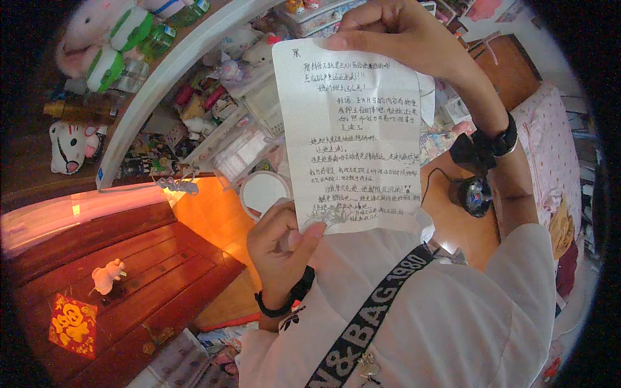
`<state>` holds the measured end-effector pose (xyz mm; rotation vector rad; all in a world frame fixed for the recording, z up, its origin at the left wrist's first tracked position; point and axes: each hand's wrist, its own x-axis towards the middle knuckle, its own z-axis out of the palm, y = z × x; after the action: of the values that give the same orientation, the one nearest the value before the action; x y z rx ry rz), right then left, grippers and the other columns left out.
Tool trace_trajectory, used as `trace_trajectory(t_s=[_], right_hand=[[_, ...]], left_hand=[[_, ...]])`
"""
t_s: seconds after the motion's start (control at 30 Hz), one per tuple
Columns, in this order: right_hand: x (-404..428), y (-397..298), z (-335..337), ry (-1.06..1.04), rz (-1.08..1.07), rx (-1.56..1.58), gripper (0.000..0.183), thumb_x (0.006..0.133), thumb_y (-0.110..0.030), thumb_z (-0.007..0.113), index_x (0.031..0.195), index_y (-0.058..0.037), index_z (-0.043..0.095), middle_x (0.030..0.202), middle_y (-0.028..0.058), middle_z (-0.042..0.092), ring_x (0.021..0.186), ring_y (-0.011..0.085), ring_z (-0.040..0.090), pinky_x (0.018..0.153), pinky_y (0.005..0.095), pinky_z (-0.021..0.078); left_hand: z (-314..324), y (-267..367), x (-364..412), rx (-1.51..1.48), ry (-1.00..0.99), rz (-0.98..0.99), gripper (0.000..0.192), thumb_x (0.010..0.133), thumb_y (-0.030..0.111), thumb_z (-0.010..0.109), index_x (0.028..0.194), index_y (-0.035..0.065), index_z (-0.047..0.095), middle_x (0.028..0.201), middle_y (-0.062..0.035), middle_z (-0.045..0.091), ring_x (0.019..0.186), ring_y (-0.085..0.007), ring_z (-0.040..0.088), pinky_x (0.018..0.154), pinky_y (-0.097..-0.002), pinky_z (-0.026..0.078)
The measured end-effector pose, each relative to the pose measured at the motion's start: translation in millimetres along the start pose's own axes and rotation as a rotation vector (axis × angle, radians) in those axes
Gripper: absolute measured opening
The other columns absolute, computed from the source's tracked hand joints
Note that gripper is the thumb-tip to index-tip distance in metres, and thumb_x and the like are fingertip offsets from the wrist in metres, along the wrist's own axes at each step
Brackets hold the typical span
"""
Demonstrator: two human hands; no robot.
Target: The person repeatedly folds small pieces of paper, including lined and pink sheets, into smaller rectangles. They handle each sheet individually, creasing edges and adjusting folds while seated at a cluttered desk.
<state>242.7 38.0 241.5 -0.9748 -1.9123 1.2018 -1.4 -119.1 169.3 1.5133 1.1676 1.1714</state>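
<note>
A creased sheet of paper (359, 131) covered in handwriting is held up in front of me. My left hand (279, 247) pinches its lower left corner, thumb on the near face. At the top edge, my right hand (395, 41) grips it between thumb and fingers. Part of another white piece of paper (426, 99) shows behind its right side. Black bands circle both wrists, and a black bow (468, 151) sits at the right one. Beyond the lower left edge lies a round white-rimmed mirror (264, 194). A dark corded device, seemingly a computer mouse (475, 198), rests right of the sheet.
A lettered black strap (376, 310) crosses my pale shirt. On the left, a red wooden surface (160, 271) bears a pink toy (108, 276) and a red-gold decoration (73, 326). Plush toys, boxes and green-lidded containers (131, 29) crowd the shelves. A dotted pink cloth (548, 140) lies at right.
</note>
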Motion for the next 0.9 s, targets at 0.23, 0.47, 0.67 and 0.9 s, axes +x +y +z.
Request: trace_trajectory(t_s=[0.23, 0.47, 0.67, 0.9], right_hand=[[-8, 35, 39, 0.07, -0.131, -0.165, 0.012, 0.078, -0.012, 0.065, 0.082, -0.0001, 0.065, 0.074, 0.0044, 0.065, 0.069, 0.0101, 0.06, 0.062, 0.0258, 0.0487], [-43, 73, 121, 0.28, -0.668, -0.435, 0.017, 0.069, -0.006, 0.068, 0.086, -0.0076, 0.064, 0.097, 0.0087, 0.064, 0.092, 0.0264, 0.062, 0.075, 0.0334, 0.0508], [-51, 82, 109, 0.16, -0.707, -0.683, 0.024, 0.067, -0.016, 0.069, 0.09, -0.0114, 0.065, 0.109, 0.0067, 0.06, 0.108, 0.0285, 0.054, 0.083, 0.0359, 0.0485], [-43, 76, 110, 0.342, -0.239, -0.195, 0.055, 0.067, -0.014, 0.072, 0.119, -0.0081, 0.053, 0.13, 0.0144, 0.044, 0.122, 0.0302, 0.041, 0.097, 0.0394, 0.0352]], left_hand=[[11, -20, 17, 0.158, 0.196, 0.004, 0.013, 0.076, 0.003, 0.065, 0.072, -0.0025, 0.054, 0.074, -0.0051, 0.057, 0.066, -0.0103, 0.048, 0.057, -0.0216, 0.037], [17, -63, 39, -0.148, 0.249, -0.17, 0.021, 0.084, 0.009, 0.057, 0.102, -0.002, 0.059, 0.085, -0.0044, 0.06, 0.078, -0.0096, 0.053, 0.068, -0.0246, 0.043], [16, -79, 45, -0.827, 0.231, -0.419, 0.044, 0.089, 0.037, 0.048, 0.109, -0.0006, 0.053, 0.1, -0.0096, 0.059, 0.093, -0.0208, 0.057, 0.08, -0.0333, 0.047], [15, -71, 39, -0.225, 0.115, -0.387, 0.028, 0.087, 0.023, 0.057, 0.091, -0.0042, 0.062, 0.079, -0.0031, 0.062, 0.068, -0.0055, 0.052, 0.059, -0.0214, 0.04]])
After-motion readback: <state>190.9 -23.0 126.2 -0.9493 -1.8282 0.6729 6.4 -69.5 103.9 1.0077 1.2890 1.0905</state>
